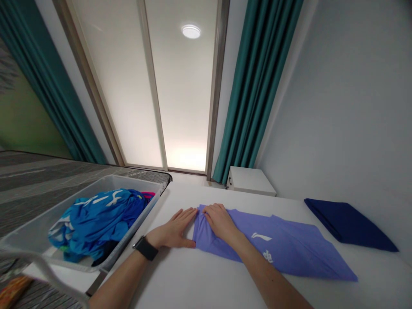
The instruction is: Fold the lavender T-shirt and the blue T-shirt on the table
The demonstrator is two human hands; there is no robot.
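A purple shirt (283, 242) with white printing lies folded into a long strip on the white table (180, 279). My left hand (175, 229), with a dark watch (146, 248) on its wrist, rests at the strip's left end. Its fingers are stretched out and its thumb is apart, touching the cloth's edge. On top of the shirt near that end lies my right hand (221, 222), its fingers slightly bent over the fabric without a visible grip. Small wrinkles run through the cloth between both hands.
To the left, a translucent plastic bin (28, 227) contains a heap of blue clothes (99, 219). A folded navy cloth (350, 225) lies at the table's right, by the wall. Beyond the far edge stands a white cabinet (251, 180) below a teal curtain (257, 86).
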